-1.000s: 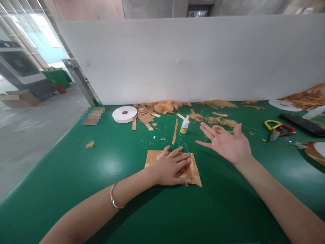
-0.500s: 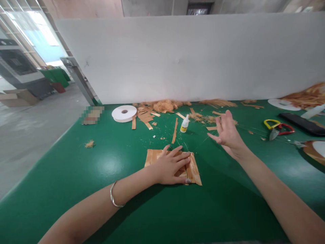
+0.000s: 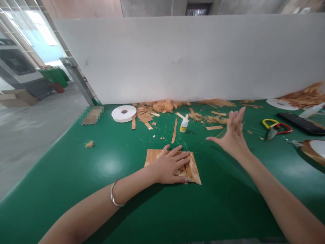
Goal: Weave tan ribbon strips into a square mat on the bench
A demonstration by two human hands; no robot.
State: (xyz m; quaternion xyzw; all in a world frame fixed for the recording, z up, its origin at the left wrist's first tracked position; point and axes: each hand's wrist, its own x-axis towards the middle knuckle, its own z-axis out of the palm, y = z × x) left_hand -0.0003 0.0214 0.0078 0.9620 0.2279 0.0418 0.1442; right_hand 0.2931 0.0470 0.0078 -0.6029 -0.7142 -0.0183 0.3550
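1 btl btwn mat & scraps, L hand on mat

Workshop corner with a shiny green table

So a tall white panel stands upright along the table's far edge, hiding most of the room behind. Above it there's a wall, pinkish on the left, grey further along, with a small dark opening. Over on the left, a metal post and a smooth grey floor, plus a boxy grey unit, green bin, reddish bucket and cardboard box. Daylight pours through a big window up there, and a soft glare sits on the tabletop.
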